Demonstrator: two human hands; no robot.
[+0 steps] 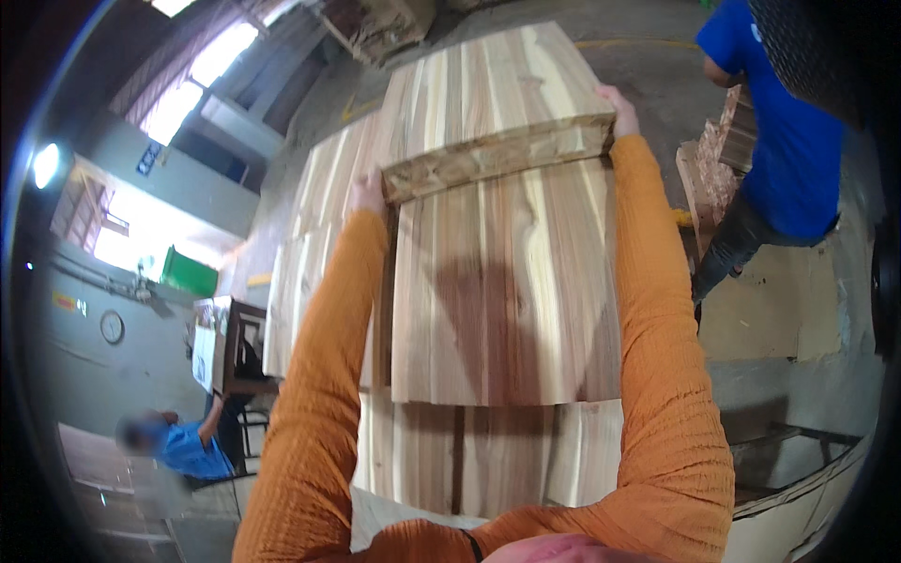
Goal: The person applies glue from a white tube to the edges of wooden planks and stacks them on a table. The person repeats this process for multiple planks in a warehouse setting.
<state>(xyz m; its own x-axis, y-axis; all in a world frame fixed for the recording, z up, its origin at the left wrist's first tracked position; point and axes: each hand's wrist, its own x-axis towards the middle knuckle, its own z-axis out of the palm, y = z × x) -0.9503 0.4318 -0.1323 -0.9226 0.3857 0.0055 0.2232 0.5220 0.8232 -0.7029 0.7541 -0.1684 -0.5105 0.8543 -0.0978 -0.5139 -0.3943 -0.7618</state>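
Observation:
Both my arms reach forward in orange sleeves to a striped wooden panel [488,84], pale and brown strips side by side. Its near edge is thick and shows end grain; whether it is one panel or several stacked, I cannot tell. My left hand [369,191] grips the near left corner, and my right hand [620,109] grips the near right corner. The undersides of both grips are hidden. Directly below and nearer to me lies another striped wooden panel [507,291], with a shadow across it.
More wooden panels [319,178] lie to the left, and further boards [422,455] lie close to my body. A person in a blue shirt [793,141] stands at right beside stacked wood pieces [718,155]. Another person [192,450] is at left near a desk [221,347]. A green bin [188,272] stands beyond.

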